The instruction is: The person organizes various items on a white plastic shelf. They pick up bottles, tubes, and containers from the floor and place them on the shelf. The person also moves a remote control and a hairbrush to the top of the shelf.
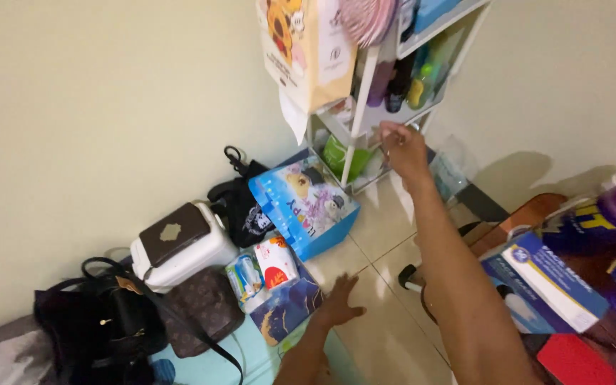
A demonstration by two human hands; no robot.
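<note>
My right hand (402, 146) reaches out to a white shelf rack (362, 93) in the corner, fingers pinched near the edge of its middle shelf; whether it holds anything I cannot tell. Bottles (402, 82) stand on that shelf and a green container (336, 153) sits on the one below. My left hand (342, 303) rests flat on the tiled floor (386, 335) with fingers spread, touching the edge of a dark blue flat pack (286, 308). A blue gift bag (306, 203) leans beside the rack.
A paper bag with a cartoon print (306, 50) hangs at the rack's top. Along the wall lie a white box with a brown lid (180, 246), black bags (101, 317), a brown pouch (201, 306) and small packs (262, 271). Blue boxes (543, 281) sit at right.
</note>
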